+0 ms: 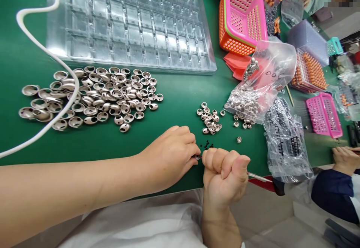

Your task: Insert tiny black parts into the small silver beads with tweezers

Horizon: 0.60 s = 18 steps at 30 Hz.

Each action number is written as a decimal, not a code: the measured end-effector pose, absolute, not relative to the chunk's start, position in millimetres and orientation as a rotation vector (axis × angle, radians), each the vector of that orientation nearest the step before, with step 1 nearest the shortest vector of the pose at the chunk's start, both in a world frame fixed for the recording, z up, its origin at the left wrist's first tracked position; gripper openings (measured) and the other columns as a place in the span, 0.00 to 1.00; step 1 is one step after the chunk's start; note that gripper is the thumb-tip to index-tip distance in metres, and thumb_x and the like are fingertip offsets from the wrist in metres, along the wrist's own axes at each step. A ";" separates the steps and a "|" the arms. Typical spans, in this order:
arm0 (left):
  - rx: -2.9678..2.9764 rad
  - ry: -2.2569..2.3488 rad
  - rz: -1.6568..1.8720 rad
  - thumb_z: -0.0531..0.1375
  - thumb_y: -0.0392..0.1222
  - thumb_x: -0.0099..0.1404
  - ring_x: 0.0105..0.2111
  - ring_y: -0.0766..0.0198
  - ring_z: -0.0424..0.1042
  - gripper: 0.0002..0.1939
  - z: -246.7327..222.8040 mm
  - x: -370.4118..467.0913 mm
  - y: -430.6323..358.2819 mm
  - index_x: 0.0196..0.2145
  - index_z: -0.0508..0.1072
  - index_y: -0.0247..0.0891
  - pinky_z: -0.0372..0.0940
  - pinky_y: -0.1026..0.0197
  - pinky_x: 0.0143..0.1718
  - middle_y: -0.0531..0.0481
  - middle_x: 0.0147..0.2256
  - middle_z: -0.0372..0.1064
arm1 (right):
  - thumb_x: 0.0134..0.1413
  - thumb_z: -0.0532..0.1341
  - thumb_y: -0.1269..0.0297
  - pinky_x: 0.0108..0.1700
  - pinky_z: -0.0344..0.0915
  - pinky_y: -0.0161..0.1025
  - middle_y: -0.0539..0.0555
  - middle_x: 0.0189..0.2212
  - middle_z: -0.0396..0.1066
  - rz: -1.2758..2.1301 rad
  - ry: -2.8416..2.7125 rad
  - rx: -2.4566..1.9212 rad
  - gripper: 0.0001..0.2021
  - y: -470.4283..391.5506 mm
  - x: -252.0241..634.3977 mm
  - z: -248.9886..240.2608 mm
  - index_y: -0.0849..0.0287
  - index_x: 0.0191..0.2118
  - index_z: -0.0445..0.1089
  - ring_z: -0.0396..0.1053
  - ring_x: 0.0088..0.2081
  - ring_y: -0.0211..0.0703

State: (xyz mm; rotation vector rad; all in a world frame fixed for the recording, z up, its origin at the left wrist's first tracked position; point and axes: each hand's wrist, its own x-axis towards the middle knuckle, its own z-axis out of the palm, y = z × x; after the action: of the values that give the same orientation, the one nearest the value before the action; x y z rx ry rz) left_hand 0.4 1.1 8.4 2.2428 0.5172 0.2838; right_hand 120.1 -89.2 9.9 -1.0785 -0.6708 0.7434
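My left hand (pixel 173 158) pinches a small metal part (pixel 197 157) at the table's near edge. Close against it on the right, my right hand (pixel 225 169) is curled in a fist around a thin tool (pixel 259 177), whose metal shaft sticks out on the right side. The tool's other end is mostly hidden by the fingers. Tiny black pieces (pixel 207 144) lie just beyond the hands. Past them sits a small heap of silvery rings (pixel 209 118). A larger pile of silvery rings (pixel 112 94) spreads out beyond my left forearm.
Clear plastic trays (pixel 135 23) lie at the back, with a white cable (pixel 42 47) crossing the left. On the right are stacked baskets (pixel 244 15), a plastic bag of metal parts (pixel 253 90), a bag of black parts (pixel 287 139) and a pink basket (pixel 323 115). Other people's hands show farther right.
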 end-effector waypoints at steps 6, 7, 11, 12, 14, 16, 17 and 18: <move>2.235 0.517 0.255 0.63 0.35 0.68 0.37 0.57 0.66 0.04 8.1 1.0 2.0 0.36 0.81 0.36 0.58 0.54 0.38 0.49 0.33 0.72 | 0.72 0.47 0.56 0.23 0.47 0.34 0.42 0.16 0.41 0.744 -0.704 -1.099 0.25 -89.3 118.8 10.8 0.57 0.21 0.48 0.43 0.17 0.32; 2.231 0.518 0.250 0.63 0.34 0.68 0.37 0.57 0.66 0.05 8.3 1.2 2.2 0.36 0.80 0.36 0.58 0.54 0.38 0.49 0.33 0.72 | 0.72 0.48 0.56 0.23 0.47 0.34 0.42 0.16 0.41 0.742 -0.707 -1.107 0.25 -89.1 118.6 10.9 0.57 0.21 0.48 0.43 0.17 0.32; 2.229 0.516 0.245 0.63 0.35 0.68 0.37 0.57 0.66 0.05 9.1 1.2 2.4 0.35 0.80 0.36 0.58 0.54 0.38 0.48 0.33 0.72 | 0.72 0.49 0.56 0.22 0.46 0.34 0.42 0.16 0.41 0.727 -0.719 -1.124 0.25 -88.3 118.1 10.5 0.57 0.21 0.48 0.43 0.17 0.32; 2.231 0.514 0.247 0.63 0.35 0.69 0.37 0.57 0.66 0.06 9.2 1.2 2.3 0.35 0.80 0.36 0.58 0.54 0.38 0.48 0.33 0.72 | 0.72 0.49 0.57 0.22 0.46 0.34 0.42 0.16 0.41 0.726 -0.724 -1.123 0.25 -88.3 117.9 10.4 0.57 0.21 0.48 0.43 0.17 0.32; 2.232 0.511 0.262 0.62 0.34 0.69 0.37 0.58 0.65 0.06 9.0 1.0 1.8 0.34 0.80 0.36 0.57 0.54 0.38 0.48 0.33 0.72 | 0.71 0.49 0.57 0.22 0.46 0.34 0.42 0.16 0.41 0.728 -0.738 -1.123 0.25 -88.4 117.3 10.3 0.57 0.21 0.49 0.44 0.17 0.32; 2.234 0.511 0.287 0.61 0.34 0.69 0.36 0.58 0.65 0.07 8.2 0.8 1.2 0.33 0.79 0.36 0.57 0.55 0.37 0.49 0.32 0.72 | 0.71 0.49 0.56 0.22 0.47 0.35 0.42 0.16 0.42 0.736 -0.762 -1.133 0.25 -88.5 116.5 10.8 0.57 0.21 0.49 0.44 0.18 0.32; 2.235 0.510 0.299 0.61 0.34 0.69 0.36 0.58 0.64 0.08 7.8 0.7 0.9 0.33 0.79 0.36 0.56 0.55 0.37 0.49 0.32 0.72 | 0.71 0.49 0.55 0.22 0.47 0.35 0.42 0.16 0.42 0.738 -0.775 -1.144 0.25 -88.5 116.0 11.2 0.57 0.21 0.49 0.44 0.18 0.32; 2.236 0.509 0.311 0.61 0.34 0.70 0.35 0.59 0.64 0.08 7.4 0.5 0.5 0.33 0.79 0.36 0.56 0.55 0.37 0.49 0.31 0.71 | 0.71 0.50 0.55 0.22 0.47 0.35 0.43 0.16 0.42 0.737 -0.787 -1.158 0.25 -88.4 115.5 11.7 0.56 0.20 0.49 0.44 0.18 0.32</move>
State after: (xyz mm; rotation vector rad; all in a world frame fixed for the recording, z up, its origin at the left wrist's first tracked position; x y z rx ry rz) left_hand 0.5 0.5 7.4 2.2363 0.5086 0.3109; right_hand 115.5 -88.4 11.7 -1.1581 -0.7872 0.7366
